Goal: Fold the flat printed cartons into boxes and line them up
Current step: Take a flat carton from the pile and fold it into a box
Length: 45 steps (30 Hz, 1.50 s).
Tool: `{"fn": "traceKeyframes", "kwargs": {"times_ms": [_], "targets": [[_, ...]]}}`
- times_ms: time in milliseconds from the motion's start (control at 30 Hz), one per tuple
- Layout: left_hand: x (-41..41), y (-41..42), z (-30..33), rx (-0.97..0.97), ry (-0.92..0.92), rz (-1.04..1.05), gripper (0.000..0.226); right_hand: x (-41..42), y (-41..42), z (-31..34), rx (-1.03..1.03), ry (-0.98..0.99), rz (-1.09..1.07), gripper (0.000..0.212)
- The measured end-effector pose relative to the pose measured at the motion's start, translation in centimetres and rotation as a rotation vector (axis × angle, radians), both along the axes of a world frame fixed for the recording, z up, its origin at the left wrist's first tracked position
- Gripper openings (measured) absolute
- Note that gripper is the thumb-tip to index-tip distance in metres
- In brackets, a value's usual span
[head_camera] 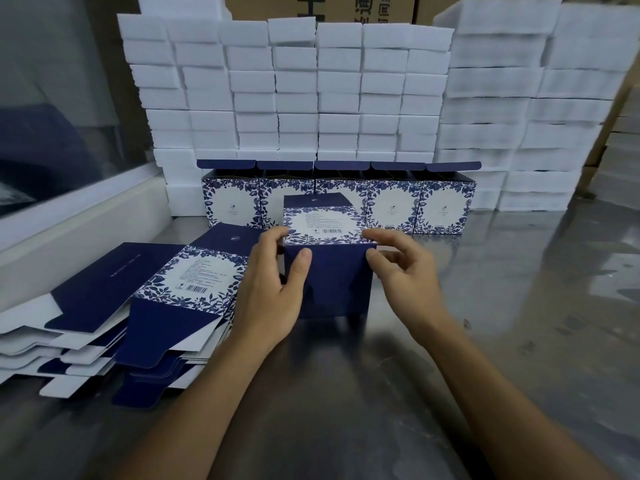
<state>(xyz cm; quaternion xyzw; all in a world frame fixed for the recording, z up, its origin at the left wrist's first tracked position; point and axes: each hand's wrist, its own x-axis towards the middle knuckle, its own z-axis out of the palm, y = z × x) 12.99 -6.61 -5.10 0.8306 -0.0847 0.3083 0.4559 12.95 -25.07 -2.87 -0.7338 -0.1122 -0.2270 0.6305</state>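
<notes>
Holding a half-formed carton [328, 268] upright on the steel table [485, 306], I have it between both hands in front of me. My left hand [273, 289] grips its left edge, thumb laid flat on the dark blue front panel and fingers curled round to the printed top face with the barcode. My right hand [401, 268] pinches the right top corner, forefinger on the floral face, thumb just under the edge, the other fingers loosely curled. Just behind this carton stands a row of folded boxes [394, 202], five side by side with their lid flaps raised, backed against stacked white foam blocks [339, 91]. To my left, touching my wrist, lies a slumped pile of flat cartons [145, 299], blue and white, the top one showing its barcode panel.
</notes>
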Motion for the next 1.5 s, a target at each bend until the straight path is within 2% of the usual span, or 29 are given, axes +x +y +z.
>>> {"fn": "traceKeyframes", "kwargs": {"times_ms": [100,200,400,533,700,900,1133,1233,1333,1500], "targets": [[-0.4,-0.3,0.1,0.062,-0.139,0.073,0.037,-0.5,0.3,0.4,-0.042,-0.106,-0.037,0.030],[-0.9,-0.7,0.4,0.109,-0.202,0.113,0.038,-0.6,0.5,0.6,-0.124,-0.170,-0.079,0.030],[-1.4,-1.6,0.7,0.198,-0.301,0.129,0.030,-0.3,0.6,-0.1,-0.321,-0.221,-0.133,0.008],[-1.7,-1.9,0.9,0.212,-0.335,0.118,0.038,-0.9,1.9,-0.3,-0.467,-0.309,-0.225,0.018],[-1.9,-2.4,1.0,0.227,-0.335,0.141,0.038,-1.5,3.4,-0.7,-0.636,-0.298,-0.317,0.018],[-2.0,-2.7,1.0,0.225,-0.314,0.141,0.037,-1.2,4.0,-0.9,-0.590,-0.288,-0.364,0.009],[-2.1,-3.0,0.9,0.211,-0.284,0.152,0.027,-0.6,2.9,-1.4,-0.502,-0.356,-0.388,0.016],[-1.9,-3.0,0.7,0.192,-0.236,0.124,0.026,0.0,2.1,-1.9,-0.453,-0.324,-0.352,0.022],[-1.8,-2.9,0.3,0.182,-0.179,0.100,0.033,0.3,1.8,-1.9,-0.418,-0.276,-0.316,0.019],[-1.7,-2.8,-0.4,0.188,-0.119,0.059,0.053,0.6,1.5,-1.9,-0.347,-0.308,-0.316,0.007]]}}
